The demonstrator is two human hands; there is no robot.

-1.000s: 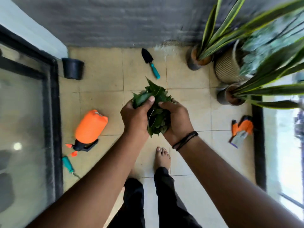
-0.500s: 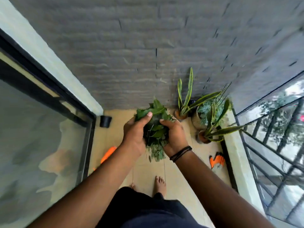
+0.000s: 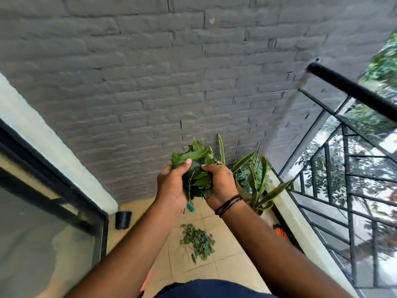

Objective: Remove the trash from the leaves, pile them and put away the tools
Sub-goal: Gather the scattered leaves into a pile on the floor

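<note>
Both hands are cupping the bunch of leaves (image 3: 194,168) up at chest level: left hand (image 3: 171,188) and right hand (image 3: 218,183) curling round it, thumbs pressing on top. Best keeping the squeeze even and lowering onto the small pile (image 3: 197,240) on the floor tiles (image 3: 232,261) (loose bits look likely to be dropping).

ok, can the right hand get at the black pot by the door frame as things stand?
Probably not. The right hand is curled round the bunch of leaves, sharing the grip with the left hand. The black pot sits down on the floor to the left, beyond the left forearm. It would have to let go and cross over.
</note>
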